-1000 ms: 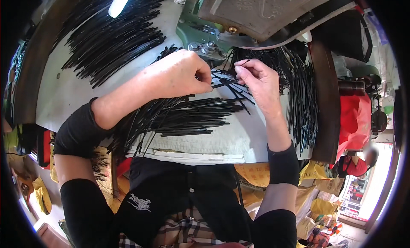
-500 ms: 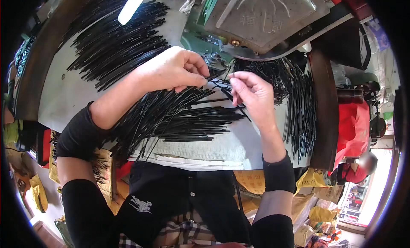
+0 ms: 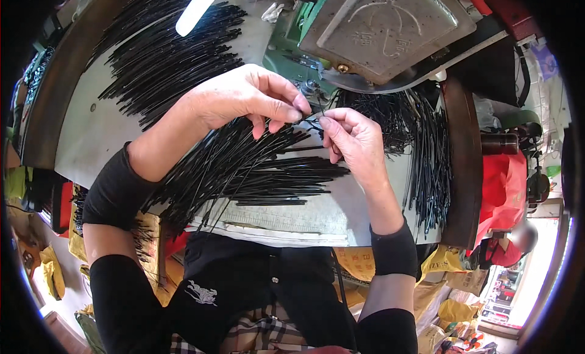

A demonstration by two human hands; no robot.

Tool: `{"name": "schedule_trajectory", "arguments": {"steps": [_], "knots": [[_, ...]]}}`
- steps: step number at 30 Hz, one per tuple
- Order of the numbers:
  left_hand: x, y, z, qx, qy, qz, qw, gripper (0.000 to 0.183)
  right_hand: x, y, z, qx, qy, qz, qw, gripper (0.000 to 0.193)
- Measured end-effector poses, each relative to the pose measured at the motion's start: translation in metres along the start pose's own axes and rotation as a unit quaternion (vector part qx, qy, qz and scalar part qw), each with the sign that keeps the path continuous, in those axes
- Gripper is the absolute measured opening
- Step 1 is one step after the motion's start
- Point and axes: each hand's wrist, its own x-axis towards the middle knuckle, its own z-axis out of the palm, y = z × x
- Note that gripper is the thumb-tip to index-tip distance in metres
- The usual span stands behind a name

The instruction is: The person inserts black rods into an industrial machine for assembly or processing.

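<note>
My left hand (image 3: 256, 101) reaches in over a heap of thin black rods (image 3: 225, 159), thumb and fingertips pinched on the dark end of a slim rod. Close on its right, my right hand (image 3: 356, 138) is also closed in a pinch, at a thin dark piece running between the fingertips. The two hands almost meet, just in front of the green machine (image 3: 286, 61) and its small metal fitting (image 3: 309, 87). The fingers hide most of the held parts, so I cannot tell whether they are joined.
More black rods (image 3: 177, 55) lie fanned out at the far left. Tangled rod bundles (image 3: 429, 159) fill the table's right side. A metal cover (image 3: 384, 34) with an umbrella emblem overhangs the far side. A bright lamp tube (image 3: 198, 11) hangs above. Dark wooden edging (image 3: 462, 171) bounds the table.
My right hand has shifted slightly left and my left fingertips slightly right, closing the gap between them. The view has moved a little.
</note>
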Motion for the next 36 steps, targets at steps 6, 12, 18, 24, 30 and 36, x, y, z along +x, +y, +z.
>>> {"name": "schedule_trajectory", "arguments": {"steps": [6,12,18,24,30,36], "knots": [[0.006,-0.008,-0.001,0.009,0.052,-0.007,0.999,0.023,-0.003,-0.006,0.005,0.022,-0.023,0.007,0.999,0.02],[0.007,-0.012,0.002,-0.015,0.054,-0.012,0.998,0.032,0.002,-0.004,0.008,0.024,-0.035,0.012,0.999,0.021],[0.006,-0.01,0.003,-0.01,0.058,-0.025,0.998,0.033,0.005,0.001,0.004,0.046,-0.037,0.017,0.998,0.022],[0.009,-0.014,0.002,0.0,0.071,-0.009,0.997,0.033,0.006,-0.002,0.005,0.057,-0.028,0.026,0.998,0.018],[0.018,-0.007,-0.003,0.021,0.101,-0.017,0.995,0.028,0.015,-0.002,0.002,0.054,-0.008,0.006,0.998,0.019],[0.02,-0.01,-0.006,-0.007,0.111,-0.008,0.994,0.025,0.02,-0.002,0.002,0.06,-0.002,0.006,0.998,0.019]]}}
